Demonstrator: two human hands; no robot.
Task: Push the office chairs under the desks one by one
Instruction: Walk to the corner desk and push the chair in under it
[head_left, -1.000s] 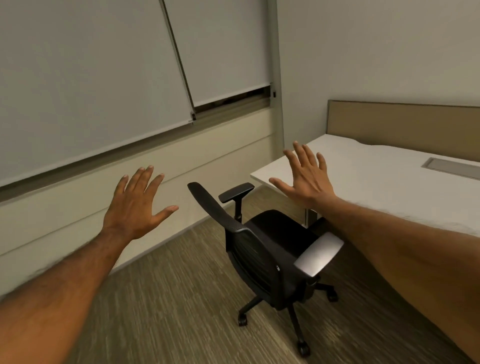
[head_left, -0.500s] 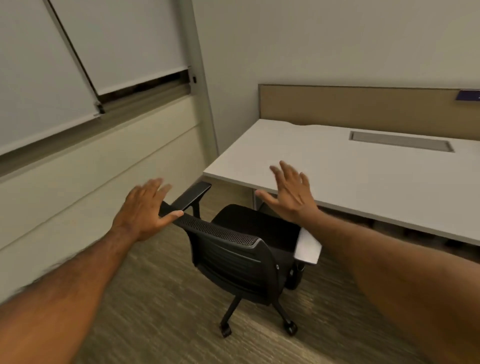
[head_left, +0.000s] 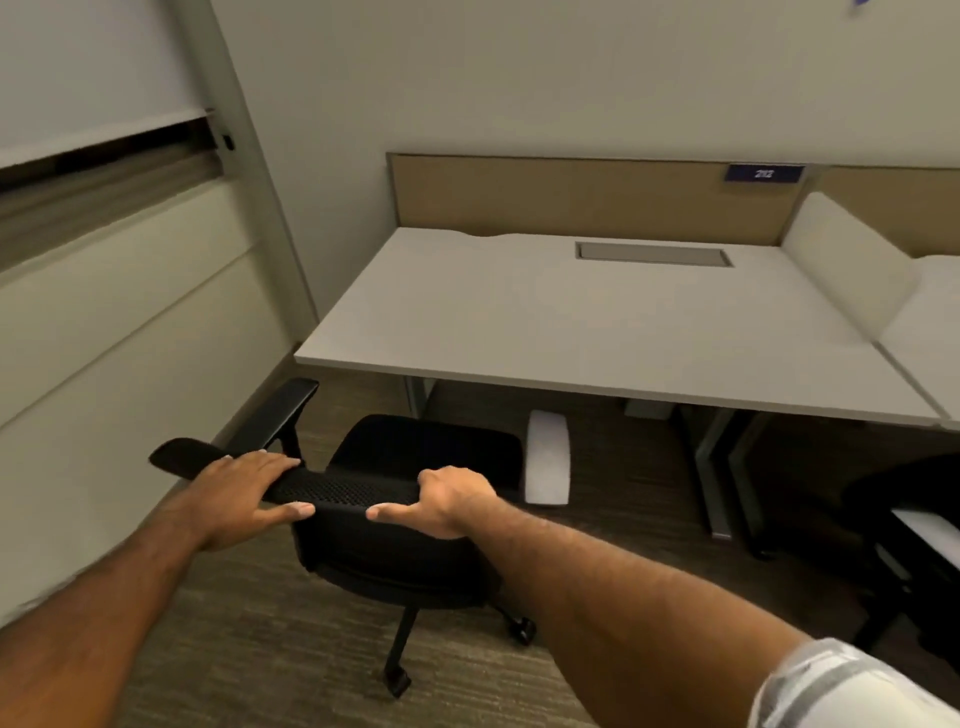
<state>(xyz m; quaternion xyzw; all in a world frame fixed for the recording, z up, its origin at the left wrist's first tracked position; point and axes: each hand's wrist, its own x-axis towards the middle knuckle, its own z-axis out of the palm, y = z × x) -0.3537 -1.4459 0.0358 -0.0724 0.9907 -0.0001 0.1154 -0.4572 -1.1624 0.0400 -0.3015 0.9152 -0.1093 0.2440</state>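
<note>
A black office chair (head_left: 415, 457) on castors stands on the carpet in front of a white desk (head_left: 571, 322), its seat facing the desk's left half. My left hand (head_left: 244, 491) grips the top edge of the mesh backrest at its left part, thumb on the near side. My right hand (head_left: 447, 499) grips the same edge further right, fingers curled over the top. The chair's right armrest (head_left: 546, 454) looks pale and sits just below the desk's front edge.
A wall with roller blinds (head_left: 93, 145) runs close along the left. A tan partition (head_left: 571, 195) backs the desk. A second white desk (head_left: 935, 322) adjoins at the right, with another dark chair (head_left: 904, 540) at the right edge.
Both hands dropped from the air onto the chair's backrest and closed on its top edge. The view swung right, bringing the desk square in front.
</note>
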